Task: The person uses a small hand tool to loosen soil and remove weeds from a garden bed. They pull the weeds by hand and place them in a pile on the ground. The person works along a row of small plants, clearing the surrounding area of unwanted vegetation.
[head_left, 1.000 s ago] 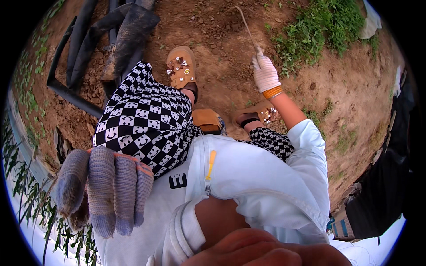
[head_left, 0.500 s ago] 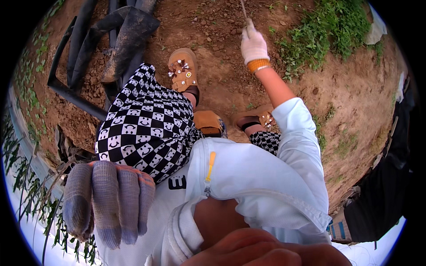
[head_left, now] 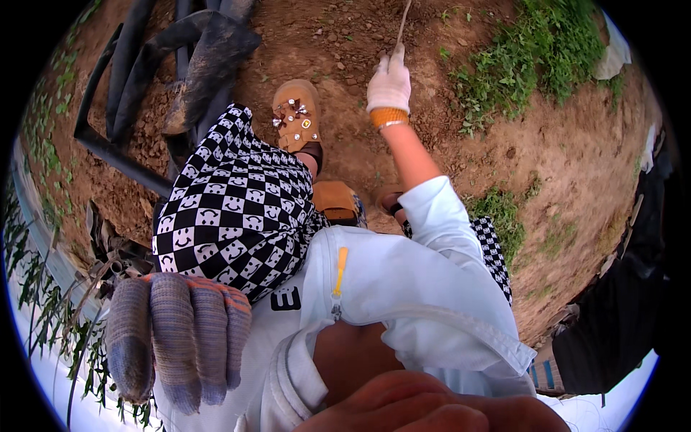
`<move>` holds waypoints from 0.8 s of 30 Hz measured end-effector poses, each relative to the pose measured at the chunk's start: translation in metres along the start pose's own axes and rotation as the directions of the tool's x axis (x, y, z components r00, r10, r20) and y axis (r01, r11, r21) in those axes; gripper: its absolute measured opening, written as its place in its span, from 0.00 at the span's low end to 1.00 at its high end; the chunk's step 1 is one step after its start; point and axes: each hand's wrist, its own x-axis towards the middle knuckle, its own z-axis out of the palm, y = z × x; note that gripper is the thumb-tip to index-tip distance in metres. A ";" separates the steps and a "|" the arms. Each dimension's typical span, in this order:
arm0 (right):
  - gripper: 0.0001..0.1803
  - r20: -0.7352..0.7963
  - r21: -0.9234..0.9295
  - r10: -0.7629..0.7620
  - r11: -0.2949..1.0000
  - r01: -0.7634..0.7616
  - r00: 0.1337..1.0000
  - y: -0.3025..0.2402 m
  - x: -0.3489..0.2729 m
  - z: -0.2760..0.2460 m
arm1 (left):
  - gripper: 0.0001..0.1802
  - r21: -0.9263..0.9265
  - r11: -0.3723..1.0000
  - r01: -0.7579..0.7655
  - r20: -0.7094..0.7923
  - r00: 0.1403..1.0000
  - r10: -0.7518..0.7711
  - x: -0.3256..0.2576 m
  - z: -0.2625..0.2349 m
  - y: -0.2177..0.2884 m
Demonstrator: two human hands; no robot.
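My right hand [head_left: 389, 85], in a pale knit glove with an orange cuff, reaches forward over bare soil. Its fingers close around the end of a thin, light brown stick [head_left: 405, 21], which runs up out of the top of the view. Close to the camera at lower left, my left hand [head_left: 180, 338] wears a grey-purple knit glove with orange at the knuckles. Its fingers are curled over and pressed together; whatever they may hold is hidden. Beside it is my left knee in black-and-white checked trousers [head_left: 230, 209].
Several black hoses or pipes [head_left: 129, 65] lie bent on the soil at upper left. Green weeds [head_left: 536, 54] grow at upper right. Between my feet is a brown block-like thing [head_left: 335, 198]. A dark sheet [head_left: 612, 324] hangs at lower right.
My right hand has swung left and slightly nearer, and the stick now leans right instead of left. My right leg has shifted. The left hand has dropped slightly in the view, still curled.
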 end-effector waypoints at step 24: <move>0.22 0.271 -0.231 -0.251 0.920 0.316 0.929 -0.061 0.067 -0.043 | 0.19 -0.045 0.999 -0.010 0.145 0.989 0.017 -0.004 -0.018 0.013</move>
